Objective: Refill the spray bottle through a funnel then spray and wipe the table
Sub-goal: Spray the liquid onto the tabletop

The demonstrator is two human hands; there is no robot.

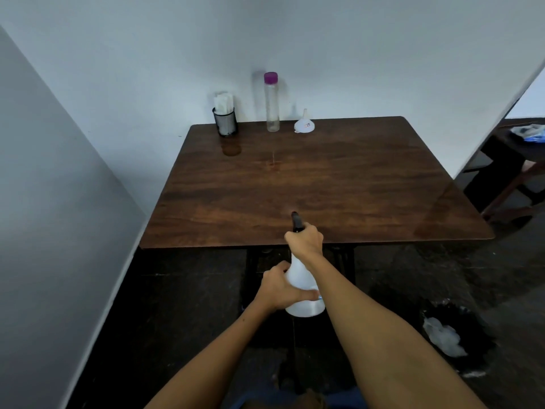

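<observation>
2 hands on the spray bottle at the table's near edge: left hand grips its body, right hand wraps the trigger head. Funnel set aside by the clear bottle, so refill looks done; spraying at hand, wiping left.

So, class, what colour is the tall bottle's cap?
Purple; the head view shows the cap best.

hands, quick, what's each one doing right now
left hand: grips the spray bottle body
right hand: grips the bottle's black spray head
</observation>
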